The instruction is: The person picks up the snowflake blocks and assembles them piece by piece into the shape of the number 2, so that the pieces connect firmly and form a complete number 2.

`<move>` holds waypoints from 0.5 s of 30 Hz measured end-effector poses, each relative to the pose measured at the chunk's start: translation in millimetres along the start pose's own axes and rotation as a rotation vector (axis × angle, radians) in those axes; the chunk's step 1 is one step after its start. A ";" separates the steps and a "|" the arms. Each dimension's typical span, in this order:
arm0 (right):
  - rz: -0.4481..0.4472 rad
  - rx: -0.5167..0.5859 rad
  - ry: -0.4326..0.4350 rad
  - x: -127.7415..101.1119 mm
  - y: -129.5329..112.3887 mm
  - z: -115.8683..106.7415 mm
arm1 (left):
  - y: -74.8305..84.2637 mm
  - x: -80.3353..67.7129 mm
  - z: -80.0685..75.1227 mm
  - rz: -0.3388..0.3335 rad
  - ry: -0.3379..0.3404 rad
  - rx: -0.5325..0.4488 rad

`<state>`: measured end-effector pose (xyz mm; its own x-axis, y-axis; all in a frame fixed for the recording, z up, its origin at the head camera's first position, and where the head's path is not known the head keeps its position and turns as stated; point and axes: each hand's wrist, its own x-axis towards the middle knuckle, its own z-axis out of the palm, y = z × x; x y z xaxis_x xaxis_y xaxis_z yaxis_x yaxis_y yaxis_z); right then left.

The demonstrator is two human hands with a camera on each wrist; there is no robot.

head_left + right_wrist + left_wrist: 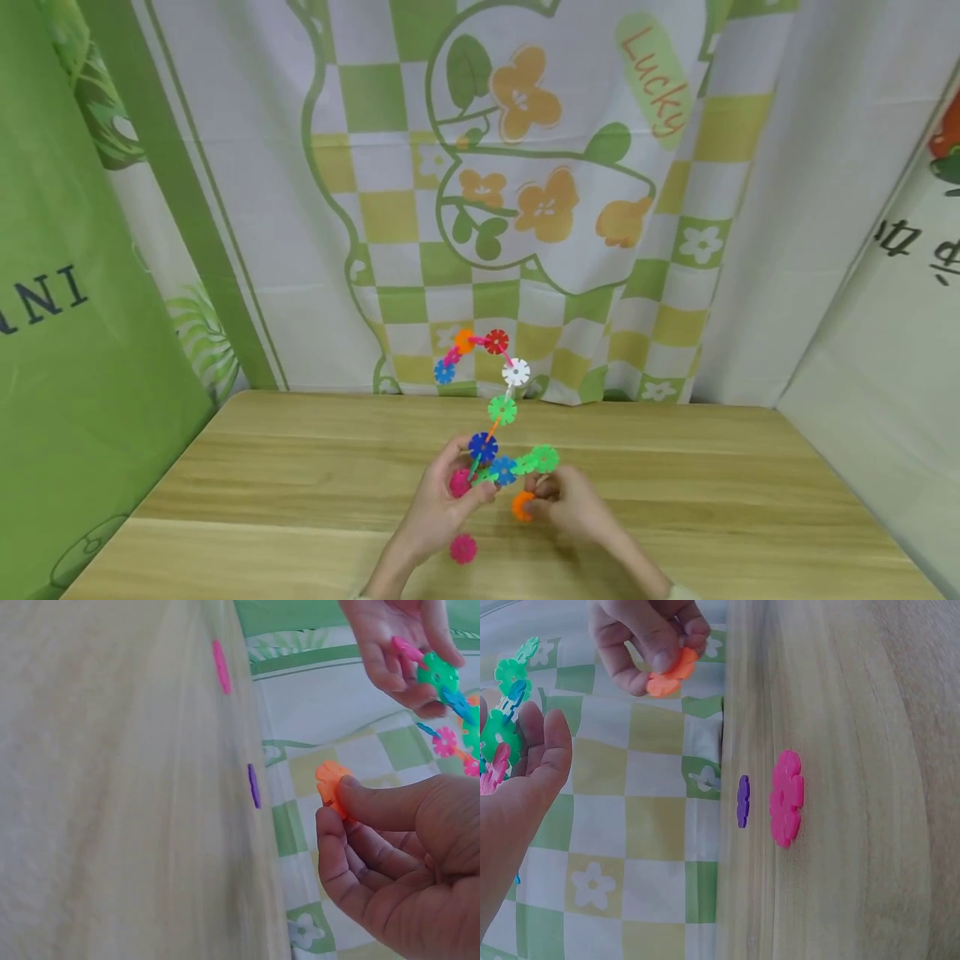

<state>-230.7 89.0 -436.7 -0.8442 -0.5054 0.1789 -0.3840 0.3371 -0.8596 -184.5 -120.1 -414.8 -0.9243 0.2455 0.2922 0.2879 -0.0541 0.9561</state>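
Note:
My left hand (429,510) holds a chain of interlocking notched plastic discs, gripping it near its lower bend by a pink disc (459,485). From there one arm of the chain climbs through a dark blue disc (477,443), a green one and a white disc (516,366) to a curled end. A shorter arm runs right to a green disc (549,454). Just below that arm, my right hand (576,507) pinches a loose orange disc (330,778) between thumb and fingers. In the left wrist view the orange disc is apart from the chain.
On the wooden table (300,467) a pink disc (459,554) lies flat, near the left forearm. A purple disc (253,786) lies farther back in the wrist views. A patterned curtain (390,217) hangs behind the table's far edge, with cloth on both sides.

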 end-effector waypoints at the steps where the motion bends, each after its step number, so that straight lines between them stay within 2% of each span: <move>1: -0.005 -0.003 0.006 0.1 0.2 -1.3 | -0.5 -0.1 0.1 -0.003 -0.003 -0.002; 7: -0.029 0.072 0.008 2.9 -2.5 -16.0 | -1.0 -0.5 -1.8 -0.010 0.020 -0.007; 15: 0.033 0.129 0.111 -0.3 -18.1 -45.1 | 1.2 -1.4 -6.0 -0.020 0.058 0.003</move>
<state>-240.4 118.9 -399.6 -0.8944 -0.4024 0.1953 -0.3103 0.2439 -0.9188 -184.3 -126.3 -413.9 -0.9429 0.1895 0.2740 0.2700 -0.0471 0.9617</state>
